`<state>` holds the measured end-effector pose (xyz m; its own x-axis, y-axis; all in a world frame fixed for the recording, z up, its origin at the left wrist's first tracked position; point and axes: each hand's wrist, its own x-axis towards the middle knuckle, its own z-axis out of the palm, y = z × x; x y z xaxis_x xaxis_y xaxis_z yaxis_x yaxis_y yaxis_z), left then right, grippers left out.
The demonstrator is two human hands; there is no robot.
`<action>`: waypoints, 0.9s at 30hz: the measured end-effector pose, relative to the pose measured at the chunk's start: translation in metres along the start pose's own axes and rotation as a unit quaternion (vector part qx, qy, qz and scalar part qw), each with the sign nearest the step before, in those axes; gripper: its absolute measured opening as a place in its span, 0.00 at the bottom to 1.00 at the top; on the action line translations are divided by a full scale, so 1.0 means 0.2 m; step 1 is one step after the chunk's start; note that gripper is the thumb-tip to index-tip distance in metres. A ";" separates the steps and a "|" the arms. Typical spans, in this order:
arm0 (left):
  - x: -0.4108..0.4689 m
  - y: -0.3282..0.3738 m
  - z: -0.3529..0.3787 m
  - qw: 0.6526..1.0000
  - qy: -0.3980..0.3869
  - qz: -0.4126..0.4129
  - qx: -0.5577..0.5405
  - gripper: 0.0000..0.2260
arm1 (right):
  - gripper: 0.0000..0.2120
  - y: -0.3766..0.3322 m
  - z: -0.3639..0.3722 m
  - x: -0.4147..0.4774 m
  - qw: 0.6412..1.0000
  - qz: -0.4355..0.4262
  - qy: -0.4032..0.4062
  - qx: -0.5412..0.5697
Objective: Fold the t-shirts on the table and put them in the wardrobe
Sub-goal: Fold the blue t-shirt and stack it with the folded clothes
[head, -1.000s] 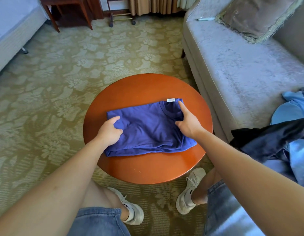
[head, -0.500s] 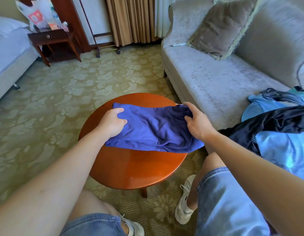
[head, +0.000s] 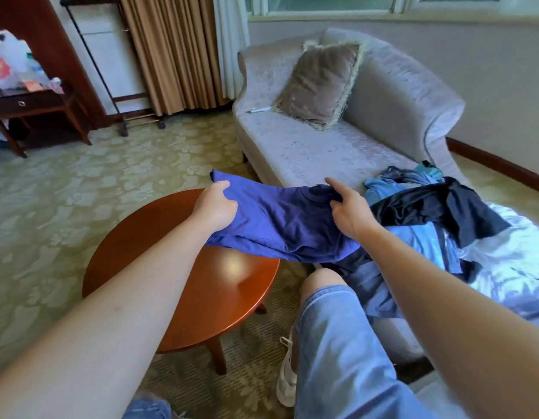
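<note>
A folded dark blue t-shirt (head: pixel 280 225) hangs in the air between my two hands, over the right edge of the round wooden table (head: pixel 214 285). My left hand (head: pixel 215 207) grips its left end with curled fingers. My right hand (head: pixel 347 210) holds its right end, index finger stretched forward. The shirt sags in the middle. A heap of unfolded clothes (head: pixel 437 213), light blue and black, lies on the sofa seat to the right.
A grey sofa (head: pixel 307 146) with a brown cushion (head: pixel 319 83) stands behind the table. A dark side table (head: pixel 35 107) with bags is at the far left, beside a luggage rack and curtains. Patterned carpet lies all around. My knee in denim shorts (head: pixel 331 322) is beside the table.
Both hands lifted the folded blue t-shirt off the table top and carried it up and to the right. The view swung up towards the sofa and window.
</note>
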<state>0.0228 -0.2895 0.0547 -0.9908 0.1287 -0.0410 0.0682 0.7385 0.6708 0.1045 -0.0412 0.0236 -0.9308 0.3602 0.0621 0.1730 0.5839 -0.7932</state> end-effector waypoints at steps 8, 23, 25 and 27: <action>-0.08 0.18 0.19 0.997 -0.027 0.050 0.054 0.25 | 0.27 0.23 -0.20 -0.15 0.994 0.042 0.076 0.059; -0.34 0.74 0.88 0.967 -0.172 0.185 0.032 0.26 | 0.28 0.78 -0.88 -0.72 0.962 0.143 0.231 -0.001; -0.44 0.79 1.00 0.959 -0.200 0.198 0.031 0.26 | 0.28 0.84 -0.96 -0.83 0.955 0.158 0.252 0.003; -0.53 0.84 1.11 0.951 -0.224 0.212 0.033 0.27 | 0.28 0.89 -1.02 -0.96 0.947 0.172 0.273 0.007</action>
<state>0.1654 -0.0319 0.0066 -0.7242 0.6825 -0.0988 0.4719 0.5948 0.6508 0.3794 0.1430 -0.0061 -0.5154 0.8512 0.0997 0.4275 0.3562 -0.8309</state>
